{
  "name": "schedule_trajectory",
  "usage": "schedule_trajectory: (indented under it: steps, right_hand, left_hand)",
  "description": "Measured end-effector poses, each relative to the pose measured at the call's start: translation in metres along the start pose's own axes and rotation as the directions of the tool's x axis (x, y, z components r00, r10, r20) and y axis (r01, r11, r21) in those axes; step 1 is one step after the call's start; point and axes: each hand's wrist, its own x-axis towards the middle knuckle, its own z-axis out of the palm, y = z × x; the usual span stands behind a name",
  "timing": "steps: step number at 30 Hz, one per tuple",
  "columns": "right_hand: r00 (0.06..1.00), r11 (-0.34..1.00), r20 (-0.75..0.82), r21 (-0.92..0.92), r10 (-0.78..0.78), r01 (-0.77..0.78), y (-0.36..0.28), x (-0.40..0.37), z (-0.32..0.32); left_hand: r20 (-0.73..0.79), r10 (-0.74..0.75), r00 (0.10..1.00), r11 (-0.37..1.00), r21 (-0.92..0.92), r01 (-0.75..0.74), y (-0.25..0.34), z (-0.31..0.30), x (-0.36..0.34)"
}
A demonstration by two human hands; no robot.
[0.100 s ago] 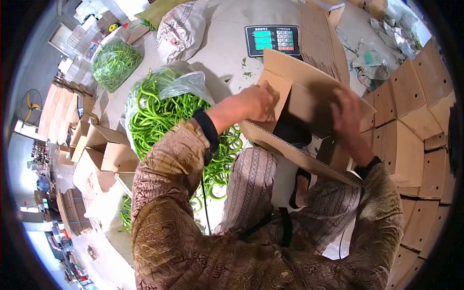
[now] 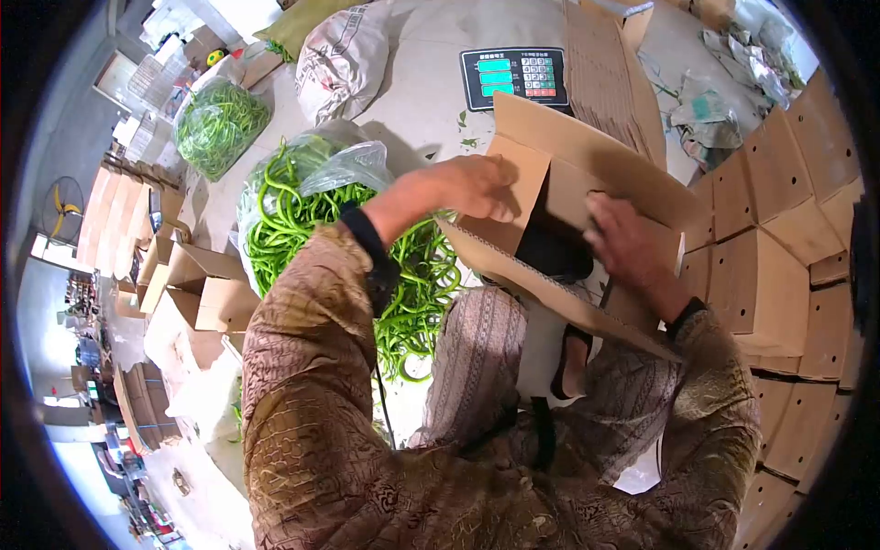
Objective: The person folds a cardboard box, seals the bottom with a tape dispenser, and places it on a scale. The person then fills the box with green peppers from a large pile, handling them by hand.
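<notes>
An open cardboard box lies between my knees, its flaps standing up; dark shoes show through its opening. My left hand rests against the box's left end flap, fingers spread and bent over it. Inside the opening, near the right end, my right hand has its fingers apart beside the right end flap. Left of the box, long green peppers spill from a clear plastic bag onto the floor.
A scale display stands behind the box, next to a stack of flattened cardboard. Closed boxes are piled at the right. A white sack, another bag of green peppers and open boxes are at the left.
My right hand has moved left and into the box opening. My left hand has shifted slightly left on its flap, and the box's near side has moved a little left.
</notes>
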Motion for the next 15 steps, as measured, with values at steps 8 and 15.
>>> schedule_trajectory:
  steps: [8,15]
  right_hand:
    - [0.987,0.990,0.086,-0.035,-0.135,0.138,-0.023,0.059,0.035]
    - [0.982,0.988,0.112,0.012,-0.151,0.151,-0.021,0.053,0.041]
  left_hand:
    - [-0.192,-0.138,0.972,0.978,-0.183,0.103,-0.001,0.005,-0.025]
    - [-0.665,-0.304,0.682,0.638,-0.674,-0.373,0.020,0.030,-0.059]
